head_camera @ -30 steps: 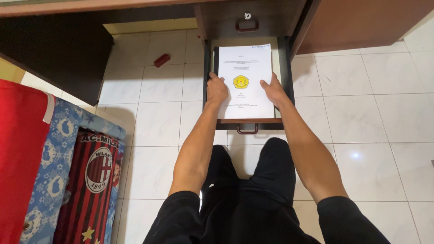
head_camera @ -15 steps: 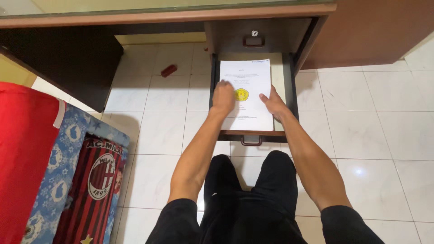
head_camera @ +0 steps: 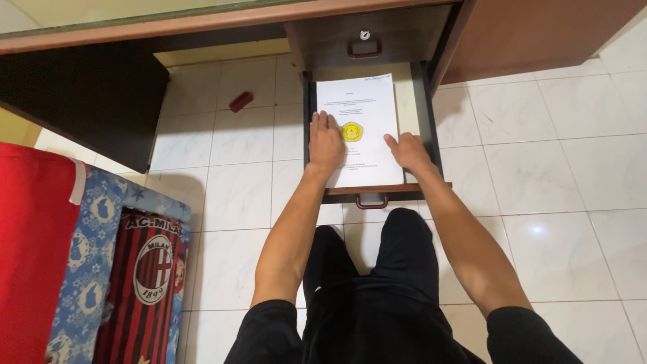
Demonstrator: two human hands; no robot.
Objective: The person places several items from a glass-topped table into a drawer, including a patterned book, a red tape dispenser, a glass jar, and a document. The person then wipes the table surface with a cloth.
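Since the earlier frame the left hand point(head_camera: 325, 143) has been slid from near the yellow emblem to the left part of the document point(head_camera: 358, 128), and its closed fingers have been spread flat. The document (a white bound sheet stack, dark spine at its left) is laid inside the open drawer point(head_camera: 426, 108), face up. The left hand is pressed palm-down on it, fingers released, nothing gripped. The right hand point(head_camera: 408, 150) is rested open on its lower right edge, fingers loose. A closed drawer point(head_camera: 364, 37) with a handle is seen above. A red object point(head_camera: 240, 101) is left on the tiled floor point(head_camera: 552, 168) under the desk point(head_camera: 202, 23). Striped fabric point(head_camera: 145, 283) is seen at lower left.
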